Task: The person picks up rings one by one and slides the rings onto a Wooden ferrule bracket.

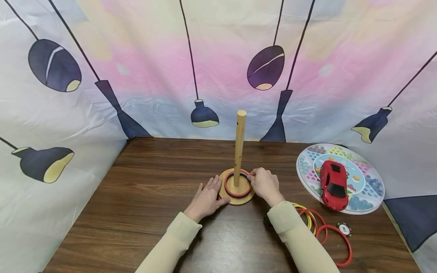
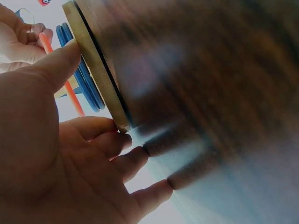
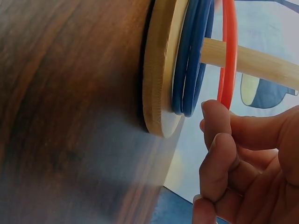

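A wooden peg (image 1: 240,140) stands upright on its round wooden base (image 1: 239,201). Blue rings (image 3: 189,70) lie stacked around the peg, low against the base. My right hand (image 1: 266,184) pinches a red ring (image 3: 229,60) between thumb and index finger, with the peg passing through it. In the right wrist view the red ring is above the blue ones, with a gap between. My left hand (image 1: 206,199) steadies the base from the left side, thumb at its edge and fingers extended, fingertips on the table.
To the right, a round game board (image 1: 367,204) carries a red toy car (image 1: 334,184). Nearer me lie more red rings (image 1: 349,246), yellow rings (image 1: 310,220) and a poker chip (image 1: 344,229), partly beside my right sleeve. A printed cloth (image 1: 225,68) hangs behind the table (image 1: 153,182).
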The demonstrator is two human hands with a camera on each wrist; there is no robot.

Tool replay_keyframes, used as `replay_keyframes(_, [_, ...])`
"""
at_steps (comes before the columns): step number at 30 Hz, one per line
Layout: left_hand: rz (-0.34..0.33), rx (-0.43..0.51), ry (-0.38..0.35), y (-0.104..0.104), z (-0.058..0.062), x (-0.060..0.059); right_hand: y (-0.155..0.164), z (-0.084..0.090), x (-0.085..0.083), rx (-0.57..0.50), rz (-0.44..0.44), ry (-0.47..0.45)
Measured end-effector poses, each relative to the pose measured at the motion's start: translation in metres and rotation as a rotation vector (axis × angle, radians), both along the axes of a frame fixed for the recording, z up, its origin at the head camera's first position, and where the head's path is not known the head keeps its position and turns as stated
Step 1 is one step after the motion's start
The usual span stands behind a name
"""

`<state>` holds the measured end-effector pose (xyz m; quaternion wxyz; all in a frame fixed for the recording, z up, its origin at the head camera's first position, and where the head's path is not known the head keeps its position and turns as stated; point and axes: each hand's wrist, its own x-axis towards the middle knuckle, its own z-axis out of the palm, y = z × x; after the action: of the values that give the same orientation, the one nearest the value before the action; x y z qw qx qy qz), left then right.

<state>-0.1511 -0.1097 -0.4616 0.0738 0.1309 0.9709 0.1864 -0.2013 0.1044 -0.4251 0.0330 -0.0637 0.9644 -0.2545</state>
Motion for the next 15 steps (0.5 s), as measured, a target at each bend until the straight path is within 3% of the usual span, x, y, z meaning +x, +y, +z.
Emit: replay_keyframes(15, [0.002, 0.0, -0.001, -0.0001, 0.0001, 0.0005, -0.0007, -0.0058, -0.0018, 0.01, -0.001, -0.028])
